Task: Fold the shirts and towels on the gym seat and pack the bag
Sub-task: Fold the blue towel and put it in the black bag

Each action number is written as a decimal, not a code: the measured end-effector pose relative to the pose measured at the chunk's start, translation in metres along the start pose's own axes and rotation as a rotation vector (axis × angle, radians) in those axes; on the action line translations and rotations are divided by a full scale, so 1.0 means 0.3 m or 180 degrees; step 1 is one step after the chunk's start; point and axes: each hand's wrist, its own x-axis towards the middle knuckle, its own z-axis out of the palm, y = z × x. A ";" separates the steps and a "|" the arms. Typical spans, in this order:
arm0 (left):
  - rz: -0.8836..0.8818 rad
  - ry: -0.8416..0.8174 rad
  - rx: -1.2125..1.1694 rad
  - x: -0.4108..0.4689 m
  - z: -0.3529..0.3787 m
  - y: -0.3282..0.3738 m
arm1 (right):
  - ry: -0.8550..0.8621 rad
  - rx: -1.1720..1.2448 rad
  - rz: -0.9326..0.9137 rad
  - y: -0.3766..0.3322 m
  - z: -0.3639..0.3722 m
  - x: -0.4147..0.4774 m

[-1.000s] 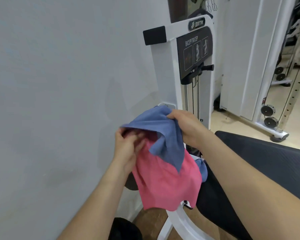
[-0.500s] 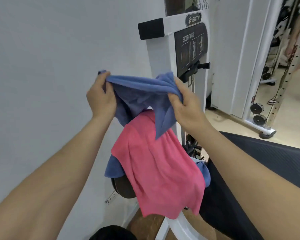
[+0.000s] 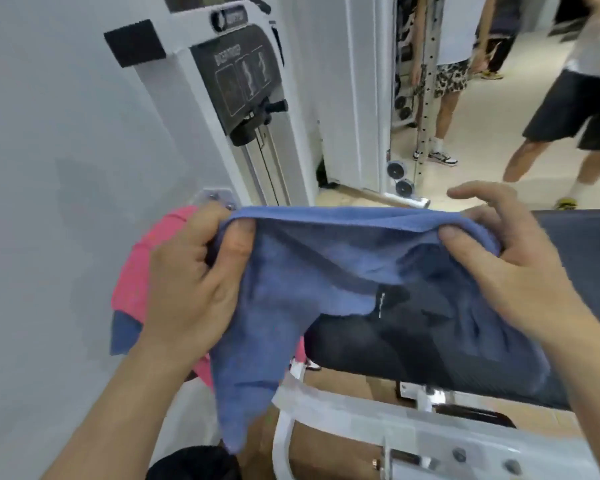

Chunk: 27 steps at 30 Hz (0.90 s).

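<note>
Blue towel (image 3: 326, 258), just bunched, now spreads fold-ready over the seat (image 3: 582, 258), left hand (image 3: 191, 292) and right hand (image 3: 499, 271) pinching its corners.

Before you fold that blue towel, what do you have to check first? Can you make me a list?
1. Left hand grip on the blue towel: ok, thumb and fingers pinch one end of the top edge.
2. Right hand grip: ok, the thumb pinches the other end, though the forefinger is lifted off.
3. Top edge pulled straight between the hands: ok.
4. Bottom edge hanging level: not ok, the left side dangles in a long point.
5. Room on the seat pad to lay it flat: cannot tell, the towel hides much of it.
6. Pink towel out of the way: ok, it lies off to the left.
</note>
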 end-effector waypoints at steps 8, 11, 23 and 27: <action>-0.0990 -0.2728 -0.0753 -0.138 0.166 -0.117 | -0.1551 -0.1209 0.1021 0.118 -0.345 -0.218; -0.0998 -0.3481 -0.0629 -0.196 0.195 -0.184 | -0.1733 -0.0674 0.1599 0.161 -0.426 -0.284; -0.0689 -0.2252 -0.0386 -0.227 0.504 -0.248 | -0.0936 -0.2553 0.2134 0.359 -0.526 -0.288; -0.0642 -0.1889 0.0091 -0.155 0.639 -0.235 | -0.0401 -0.3153 0.1472 0.469 -0.549 -0.201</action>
